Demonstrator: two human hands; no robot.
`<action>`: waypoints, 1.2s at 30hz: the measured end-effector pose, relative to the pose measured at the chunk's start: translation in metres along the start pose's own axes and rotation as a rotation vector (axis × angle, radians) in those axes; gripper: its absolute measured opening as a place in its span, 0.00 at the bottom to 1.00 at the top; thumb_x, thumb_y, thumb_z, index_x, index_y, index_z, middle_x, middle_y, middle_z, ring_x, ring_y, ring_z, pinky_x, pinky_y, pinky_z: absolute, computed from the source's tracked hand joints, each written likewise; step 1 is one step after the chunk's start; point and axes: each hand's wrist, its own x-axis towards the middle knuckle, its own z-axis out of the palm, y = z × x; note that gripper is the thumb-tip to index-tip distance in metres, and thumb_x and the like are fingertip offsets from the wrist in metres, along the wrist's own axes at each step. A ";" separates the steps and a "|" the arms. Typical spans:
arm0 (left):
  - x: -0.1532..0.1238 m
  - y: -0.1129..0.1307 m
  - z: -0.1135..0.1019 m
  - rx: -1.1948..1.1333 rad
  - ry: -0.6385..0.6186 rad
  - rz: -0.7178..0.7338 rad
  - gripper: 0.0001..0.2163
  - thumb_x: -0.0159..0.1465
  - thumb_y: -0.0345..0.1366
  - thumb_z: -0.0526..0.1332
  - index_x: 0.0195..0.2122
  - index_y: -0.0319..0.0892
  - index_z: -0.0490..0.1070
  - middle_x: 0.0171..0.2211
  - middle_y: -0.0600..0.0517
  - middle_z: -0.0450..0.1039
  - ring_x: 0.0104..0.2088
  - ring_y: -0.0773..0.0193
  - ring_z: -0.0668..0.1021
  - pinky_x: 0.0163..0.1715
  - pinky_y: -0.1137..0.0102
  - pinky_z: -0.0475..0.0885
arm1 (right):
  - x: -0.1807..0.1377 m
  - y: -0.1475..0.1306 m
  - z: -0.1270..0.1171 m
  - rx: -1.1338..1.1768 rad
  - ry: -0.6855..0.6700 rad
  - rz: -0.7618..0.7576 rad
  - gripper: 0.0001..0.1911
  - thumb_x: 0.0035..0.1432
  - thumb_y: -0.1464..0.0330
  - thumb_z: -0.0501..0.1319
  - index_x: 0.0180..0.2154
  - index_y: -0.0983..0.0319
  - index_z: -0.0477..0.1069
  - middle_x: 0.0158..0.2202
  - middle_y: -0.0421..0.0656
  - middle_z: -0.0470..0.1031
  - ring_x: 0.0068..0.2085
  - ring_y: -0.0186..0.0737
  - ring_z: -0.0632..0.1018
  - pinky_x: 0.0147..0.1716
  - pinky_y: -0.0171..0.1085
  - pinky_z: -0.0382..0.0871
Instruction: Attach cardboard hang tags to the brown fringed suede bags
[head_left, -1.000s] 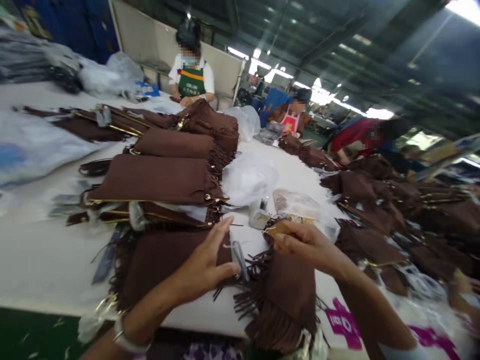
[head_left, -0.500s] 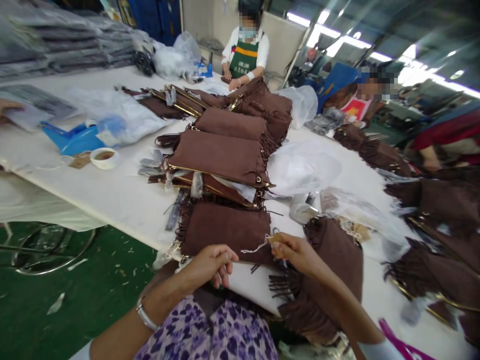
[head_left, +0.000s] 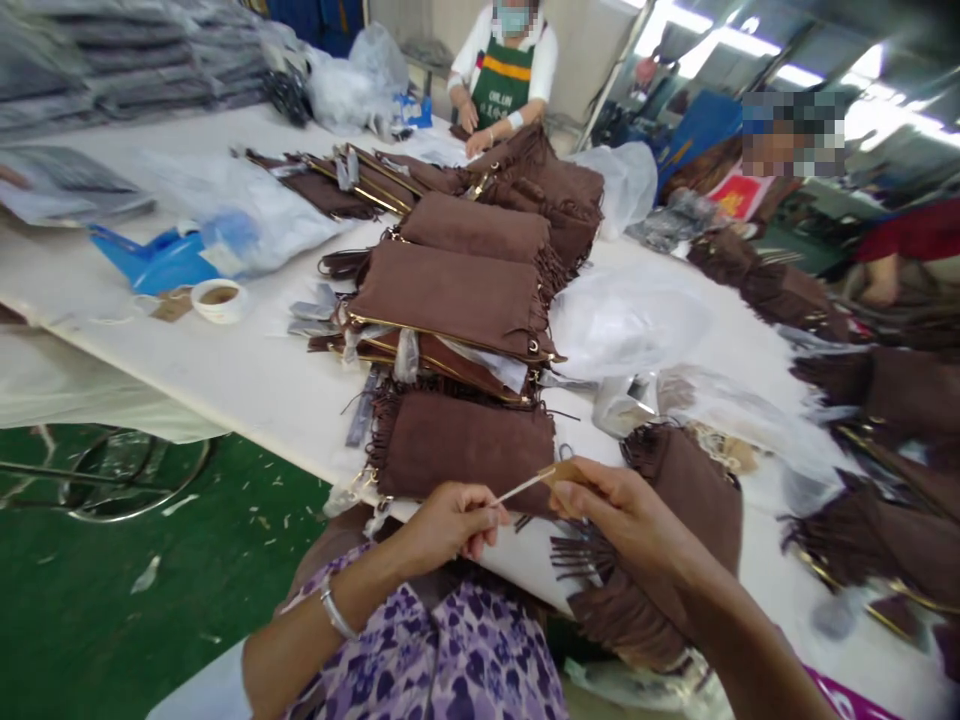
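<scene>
My left hand [head_left: 463, 520] pinches the free end of a white string [head_left: 519, 488]. The string runs taut to a small tan hang tag [head_left: 561, 472], which my right hand [head_left: 611, 505] grips between thumb and fingers. Just beyond both hands lies a brown fringed bag [head_left: 465, 440], flat on the table, with its fringe toward the left. Beside and partly under my right forearm rests another brown fringed bag [head_left: 694, 490], its fringe hanging over the table's near edge.
Stacked brown bags [head_left: 450, 290] with gold zippers stand farther back. A tape roll [head_left: 218, 299] and a blue tape dispenser [head_left: 161, 260] sit at the left. Clear plastic [head_left: 630, 310] lies right of the stack. A co-worker in a green apron [head_left: 504, 90] handles something across the table.
My left hand has moved right and taken hold of the string, which hung loose before and is now stretched straight. My right hand still holds the tag. The view has shifted slightly.
</scene>
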 end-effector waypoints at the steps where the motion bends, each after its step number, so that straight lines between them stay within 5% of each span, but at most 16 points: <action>1: -0.008 -0.007 -0.003 -0.004 0.037 -0.028 0.12 0.60 0.39 0.56 0.37 0.35 0.73 0.24 0.53 0.72 0.16 0.73 0.69 0.15 0.78 0.58 | 0.001 0.011 0.004 -0.020 -0.004 0.022 0.13 0.67 0.62 0.53 0.36 0.62 0.70 0.30 0.40 0.72 0.32 0.35 0.71 0.32 0.32 0.63; 6: -0.051 -0.041 -0.014 0.003 0.180 -0.192 0.14 0.61 0.43 0.56 0.33 0.36 0.72 0.24 0.52 0.75 0.11 0.75 0.66 0.12 0.78 0.54 | 0.010 0.053 0.041 -0.344 -0.078 0.068 0.12 0.68 0.66 0.50 0.35 0.61 0.69 0.30 0.40 0.73 0.31 0.37 0.74 0.31 0.33 0.63; 10: -0.071 -0.053 -0.018 0.127 0.336 -0.205 0.14 0.62 0.45 0.55 0.29 0.38 0.70 0.22 0.54 0.74 0.11 0.73 0.66 0.12 0.78 0.54 | 0.009 0.040 0.076 -0.860 -0.028 0.004 0.09 0.64 0.74 0.54 0.41 0.62 0.73 0.37 0.48 0.76 0.40 0.48 0.76 0.39 0.43 0.66; 12: -0.077 -0.051 -0.018 0.188 0.332 -0.194 0.13 0.63 0.44 0.55 0.31 0.39 0.71 0.22 0.54 0.74 0.11 0.72 0.66 0.12 0.77 0.54 | 0.005 0.023 0.095 -0.980 0.019 -0.067 0.17 0.60 0.76 0.58 0.51 0.62 0.71 0.46 0.52 0.75 0.46 0.55 0.74 0.44 0.49 0.66; 16: -0.086 -0.045 -0.017 0.187 0.248 -0.138 0.15 0.64 0.44 0.54 0.29 0.40 0.72 0.19 0.55 0.72 0.12 0.71 0.66 0.13 0.77 0.56 | 0.001 -0.006 0.135 -0.624 -0.081 -0.197 0.29 0.58 0.75 0.61 0.61 0.60 0.60 0.57 0.50 0.70 0.52 0.52 0.73 0.51 0.46 0.66; 21: -0.098 -0.049 -0.022 -0.021 0.228 -0.141 0.16 0.62 0.48 0.56 0.27 0.40 0.66 0.17 0.55 0.69 0.11 0.72 0.63 0.11 0.77 0.52 | 0.011 -0.008 0.164 -0.117 -0.179 -0.002 0.23 0.60 0.72 0.59 0.57 0.57 0.62 0.43 0.41 0.78 0.42 0.40 0.79 0.39 0.33 0.68; 30: -0.114 -0.068 -0.047 -0.247 0.267 -0.167 0.25 0.53 0.62 0.61 0.31 0.41 0.64 0.15 0.56 0.69 0.09 0.73 0.62 0.09 0.78 0.49 | 0.031 -0.016 0.170 -0.317 -0.173 -0.223 0.03 0.63 0.71 0.59 0.35 0.58 0.70 0.31 0.36 0.76 0.35 0.35 0.76 0.35 0.32 0.59; 36: -0.120 -0.069 -0.066 -0.231 0.339 -0.119 0.22 0.58 0.58 0.60 0.32 0.42 0.64 0.17 0.56 0.69 0.10 0.72 0.62 0.11 0.77 0.50 | 0.052 -0.019 0.179 -0.437 -0.131 -0.268 0.05 0.62 0.71 0.59 0.36 0.57 0.72 0.31 0.36 0.77 0.33 0.34 0.77 0.33 0.30 0.59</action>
